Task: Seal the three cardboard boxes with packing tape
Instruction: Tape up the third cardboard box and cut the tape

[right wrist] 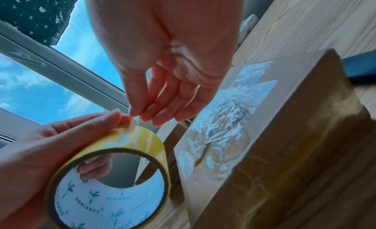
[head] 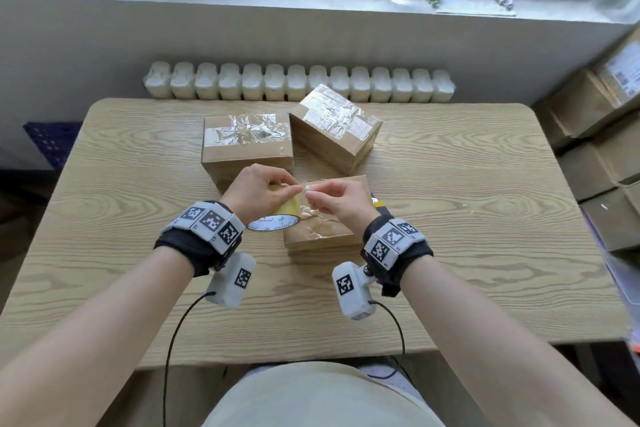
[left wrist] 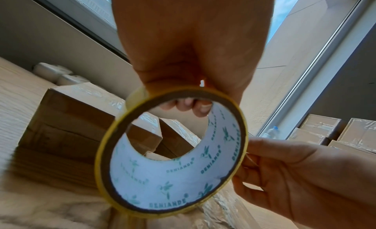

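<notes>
Left hand (head: pixel 254 189) gripping tape roll (head: pixel 277 215) above nearest box (head: pixel 323 236), fingers through core. Right hand (head: pixel 337 199) pinching loose tape end. Light, stiff roll; thin, sticky film, likely to crease. Beyond, two taped boxes (head: pixel 247 146), near mid-bench (head: pixel 138 184), open room either side.

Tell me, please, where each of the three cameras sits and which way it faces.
Head: worn on the head, looking forward and down at the table, three boxes and the window; both forearms and hands show.
Left wrist: under the left hand, looking along it at the tape roll it grips; the right hand shows too.
Right wrist: under the right hand, looking along its fingers picking at the tape.
All three views share the roll and both hands.
</notes>
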### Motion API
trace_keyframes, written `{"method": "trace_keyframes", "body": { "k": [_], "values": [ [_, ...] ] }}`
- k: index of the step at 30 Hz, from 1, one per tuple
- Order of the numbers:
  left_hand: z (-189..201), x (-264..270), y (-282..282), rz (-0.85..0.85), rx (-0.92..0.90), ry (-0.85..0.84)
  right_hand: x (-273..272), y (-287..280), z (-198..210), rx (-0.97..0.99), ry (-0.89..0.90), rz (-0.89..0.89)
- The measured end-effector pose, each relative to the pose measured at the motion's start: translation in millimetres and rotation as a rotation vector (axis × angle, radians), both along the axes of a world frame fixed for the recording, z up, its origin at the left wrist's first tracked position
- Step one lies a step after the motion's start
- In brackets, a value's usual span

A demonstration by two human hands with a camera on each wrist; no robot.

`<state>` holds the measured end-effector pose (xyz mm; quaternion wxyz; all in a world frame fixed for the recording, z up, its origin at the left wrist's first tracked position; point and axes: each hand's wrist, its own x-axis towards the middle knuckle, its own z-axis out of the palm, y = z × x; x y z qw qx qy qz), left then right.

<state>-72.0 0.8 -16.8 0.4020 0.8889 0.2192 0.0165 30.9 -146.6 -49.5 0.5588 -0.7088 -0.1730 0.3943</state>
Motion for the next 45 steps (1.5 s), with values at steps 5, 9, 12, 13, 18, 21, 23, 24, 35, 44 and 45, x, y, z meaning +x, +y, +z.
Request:
{"method": "trace_keyframes", "body": {
  "k": [5,9,12,13,18,21,23,24,35,44,45],
  "values": [
    [-2,-2,-2,-0.088,-0.17,0.051,5,-2,4,-0.025,0.051,-0.015],
    [-2,1,-3,-0.067,-0.244,0.094,13,-5,14,0.004,0.073,-0.052],
    [-5,2,2,-0.12,-0.26,0.117,18,-10,19,0.001,0.057,-0.078],
    [-4,1,3,-0.133,-0.274,0.127,19,-12,18,-0.003,0.059,-0.092],
    [-3,4,13,-0.122,-0.091,0.176,23,-26,13,0.012,0.112,-0.15],
    [-10,-2,19,-0.086,-0.065,0.2,26,-32,7,-0.005,0.142,-0.169],
    [-14,-8,20,-0.11,-0.119,0.194,27,-36,2,-0.03,0.148,-0.202],
    [-16,-10,22,-0.112,-0.118,0.194,29,-39,-1,-0.041,0.155,-0.218],
    [-59,-16,37,-0.022,0.222,0.433,33,-31,-32,-0.297,-0.015,-0.246],
    [-74,-12,38,-0.002,0.243,0.487,29,-17,-37,-0.519,-0.367,-0.164],
    [-75,-12,37,-0.007,0.246,0.491,28,-18,-35,-0.537,-0.411,-0.134]
  ]
}}
